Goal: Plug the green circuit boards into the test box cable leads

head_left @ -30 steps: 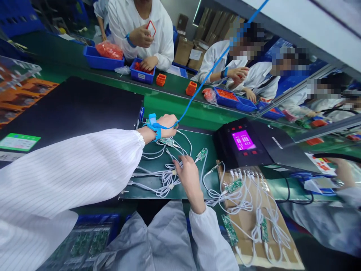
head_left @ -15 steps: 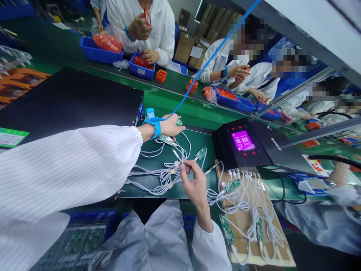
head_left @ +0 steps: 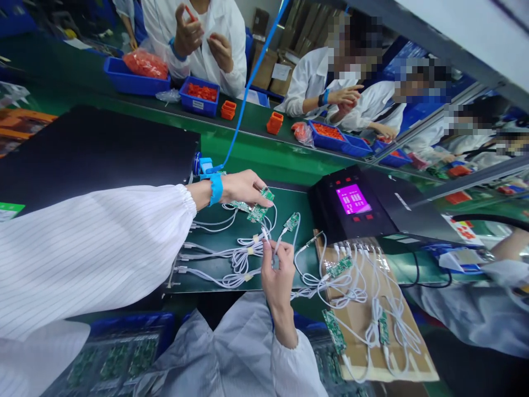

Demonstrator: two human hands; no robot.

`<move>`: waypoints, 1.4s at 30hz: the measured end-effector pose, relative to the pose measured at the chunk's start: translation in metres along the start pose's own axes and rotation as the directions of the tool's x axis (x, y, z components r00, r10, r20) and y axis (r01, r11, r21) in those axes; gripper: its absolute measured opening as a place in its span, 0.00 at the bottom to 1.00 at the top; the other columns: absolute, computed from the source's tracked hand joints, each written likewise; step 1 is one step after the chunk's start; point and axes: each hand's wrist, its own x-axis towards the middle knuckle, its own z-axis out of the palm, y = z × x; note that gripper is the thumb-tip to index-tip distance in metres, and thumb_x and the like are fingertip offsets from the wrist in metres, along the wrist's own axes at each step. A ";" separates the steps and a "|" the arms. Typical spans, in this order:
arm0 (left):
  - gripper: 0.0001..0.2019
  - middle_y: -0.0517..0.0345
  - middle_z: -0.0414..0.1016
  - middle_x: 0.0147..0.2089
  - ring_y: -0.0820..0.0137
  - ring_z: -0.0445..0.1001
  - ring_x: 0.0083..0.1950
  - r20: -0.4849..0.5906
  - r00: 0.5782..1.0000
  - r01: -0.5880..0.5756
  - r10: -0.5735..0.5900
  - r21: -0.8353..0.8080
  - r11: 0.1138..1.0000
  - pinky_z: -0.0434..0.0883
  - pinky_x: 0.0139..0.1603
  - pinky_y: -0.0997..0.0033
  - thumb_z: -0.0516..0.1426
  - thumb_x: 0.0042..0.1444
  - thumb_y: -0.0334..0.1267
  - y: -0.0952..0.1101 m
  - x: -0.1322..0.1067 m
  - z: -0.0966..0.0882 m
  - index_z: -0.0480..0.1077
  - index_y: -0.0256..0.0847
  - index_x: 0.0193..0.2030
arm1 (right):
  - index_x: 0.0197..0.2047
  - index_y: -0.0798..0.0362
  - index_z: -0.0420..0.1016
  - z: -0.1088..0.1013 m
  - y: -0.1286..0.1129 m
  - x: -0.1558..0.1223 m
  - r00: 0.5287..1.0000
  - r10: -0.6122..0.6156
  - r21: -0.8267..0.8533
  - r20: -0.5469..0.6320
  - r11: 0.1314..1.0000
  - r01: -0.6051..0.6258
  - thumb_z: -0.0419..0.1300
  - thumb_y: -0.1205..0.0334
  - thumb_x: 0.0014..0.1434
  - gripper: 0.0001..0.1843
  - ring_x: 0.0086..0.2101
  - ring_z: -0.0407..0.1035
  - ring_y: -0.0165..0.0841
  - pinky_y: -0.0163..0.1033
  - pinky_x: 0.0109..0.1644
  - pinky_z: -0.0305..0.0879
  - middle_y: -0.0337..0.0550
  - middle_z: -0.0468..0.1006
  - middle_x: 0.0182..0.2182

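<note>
My left hand (head_left: 243,187), with a blue strap at its wrist, is closed on a green circuit board (head_left: 259,213) over the bench. Just below, my right hand (head_left: 279,273) pinches the white cable plug (head_left: 265,234) between thumb and fingers. The plug points up at the board's lower end; whether they touch I cannot tell. Another circuit board (head_left: 291,221), with a white cable on it, lies right of the plug. Bundled white cables (head_left: 243,259) spread on the bench left of my right hand.
A black tester with a lit purple screen (head_left: 353,199) stands to the right. Before it, a cardboard sheet (head_left: 407,309) carries more cables and boards. A large black box (head_left: 103,149) is at left. Across the belt, co-workers handle orange parts near blue bins (head_left: 200,103).
My left hand has turned and brought the circuit board down toward the plug. My right hand has moved the plug close under the board. The view has shifted slightly.
</note>
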 end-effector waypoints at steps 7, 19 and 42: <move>0.11 0.65 0.66 0.19 0.71 0.74 0.25 0.001 0.999 0.049 -0.049 -0.111 0.993 0.77 0.32 0.65 0.73 0.43 0.35 0.001 -0.001 -0.001 0.74 0.40 0.23 | 0.55 0.51 0.78 0.003 0.002 -0.003 0.982 0.140 0.225 0.123 0.960 -0.165 0.58 0.52 0.72 0.16 0.42 0.77 0.36 0.43 0.50 0.73 0.48 0.82 0.44; 0.21 0.60 0.78 0.32 0.67 0.82 0.32 0.021 0.992 0.123 -0.121 -0.213 0.969 0.81 0.44 0.58 0.75 0.40 0.29 0.001 0.000 0.000 0.74 0.35 0.40 | 0.42 0.53 0.76 0.007 -0.003 0.004 0.937 0.348 0.382 0.016 0.864 -0.327 0.58 0.42 0.69 0.21 0.24 0.60 0.27 0.33 0.29 0.57 0.32 0.66 0.23; 0.19 0.67 0.73 0.27 0.68 0.82 0.31 0.011 0.993 0.118 -0.118 -0.223 0.968 0.81 0.47 0.58 0.73 0.46 0.26 0.006 -0.002 0.002 0.71 0.35 0.41 | 0.40 0.55 0.75 0.011 -0.007 0.006 0.922 0.387 0.460 0.028 0.814 -0.355 0.59 0.40 0.68 0.24 0.22 0.53 0.25 0.34 0.27 0.48 0.28 0.58 0.21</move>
